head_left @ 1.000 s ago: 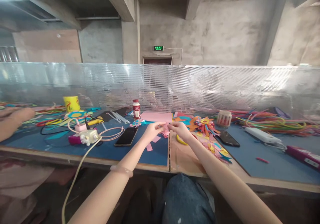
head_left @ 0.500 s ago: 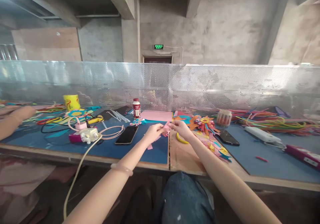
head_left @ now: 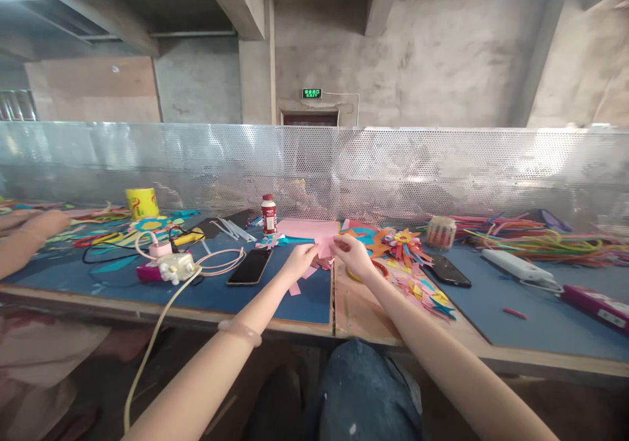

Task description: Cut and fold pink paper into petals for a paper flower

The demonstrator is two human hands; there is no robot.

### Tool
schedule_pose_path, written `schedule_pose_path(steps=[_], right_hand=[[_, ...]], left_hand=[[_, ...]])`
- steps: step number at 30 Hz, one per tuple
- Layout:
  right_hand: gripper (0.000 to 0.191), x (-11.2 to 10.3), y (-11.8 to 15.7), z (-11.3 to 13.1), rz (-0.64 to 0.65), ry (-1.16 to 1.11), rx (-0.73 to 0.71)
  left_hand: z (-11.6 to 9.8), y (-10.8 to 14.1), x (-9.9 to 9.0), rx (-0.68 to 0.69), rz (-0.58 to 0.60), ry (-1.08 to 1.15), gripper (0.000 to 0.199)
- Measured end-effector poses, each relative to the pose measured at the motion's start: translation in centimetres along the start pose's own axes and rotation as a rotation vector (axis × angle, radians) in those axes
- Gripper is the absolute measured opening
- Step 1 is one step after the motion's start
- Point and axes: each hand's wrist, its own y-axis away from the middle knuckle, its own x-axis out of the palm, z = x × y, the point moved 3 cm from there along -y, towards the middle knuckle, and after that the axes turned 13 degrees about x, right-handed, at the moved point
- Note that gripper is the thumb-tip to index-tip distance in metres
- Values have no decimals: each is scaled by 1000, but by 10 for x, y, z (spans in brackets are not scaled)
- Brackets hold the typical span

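Observation:
Between my two hands, above the table's middle, is a small piece of pink paper [head_left: 325, 247]. My left hand [head_left: 301, 260] pinches its left side. The fingers of my right hand [head_left: 350, 252] are closed on its right side. Pink paper strips [head_left: 295, 289] lie on the blue mat just below. Partly hidden behind my right wrist are scissors [head_left: 381, 270] with red and yellow on the handles. An orange and pink paper flower [head_left: 401, 244] rests to the right of my right hand.
A phone [head_left: 250, 267] and a charger with cables [head_left: 175, 267] lie to the left. Behind stand a red-capped bottle [head_left: 268, 214] and a pink sheet [head_left: 307, 229]. Rightward are a second phone [head_left: 447, 270], a jar [head_left: 441, 232] and a power bank [head_left: 515, 266]. A co-worker's hands [head_left: 46, 223] show far left.
The pink paper between my hands now shows as a flatter, more upright piece. My right hand has shifted slightly, and the red part of the scissors has come into view.

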Motion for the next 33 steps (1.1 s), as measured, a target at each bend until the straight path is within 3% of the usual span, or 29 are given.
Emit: schedule_pose_path(steps=[6,9,12,19,25,30,33], right_hand=[[27,6,12,15,-116,458,-501],[29,8,17,18,-126,662,-623],[29,8,19,20,-133,758,-650],[24,8,18,21,-117,784,-631],[26,3,20,24,-40,492,-542],[23,-5,11,19,-71,187,-188],[23,-2,5,14,54,115,-45]], left_hand=[[2,0,-2,-32,-28,277,26],[4,0,-3,-22,-44,350,30],[6,-1,-5,-42,-54,416,36],[3,2,-1,15,75,373,35],[-1,3,-1,14,126,363,36],[1,3,2,-16,168,294,38],[5,4,4,-47,153,240,46]])
